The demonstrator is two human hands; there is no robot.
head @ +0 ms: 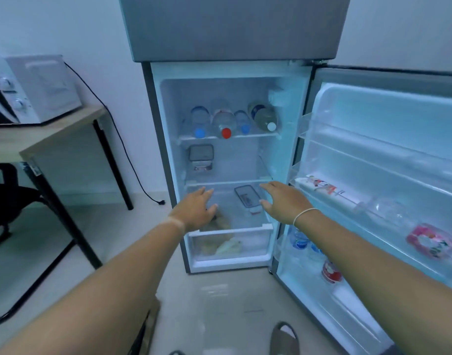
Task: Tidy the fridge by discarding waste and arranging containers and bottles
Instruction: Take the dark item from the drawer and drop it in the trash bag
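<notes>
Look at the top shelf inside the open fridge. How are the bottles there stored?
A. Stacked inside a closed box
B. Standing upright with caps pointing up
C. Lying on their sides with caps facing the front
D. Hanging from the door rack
C: the bottles lie on their sides on the top shelf, and the blue, red and white caps face the front of the fridge.

We note the top shelf (230,136) carries four bottles lying on their sides, caps outward: blue-capped bottle (199,123), red-capped bottle (224,124), small blue-capped bottle (242,122), white-capped bottle (264,117). On the middle shelf (227,182) stands a stack of lidded containers (201,158), at left. The lower shelf (235,216) holds one flat lidded container (248,196), right of centre.
</notes>
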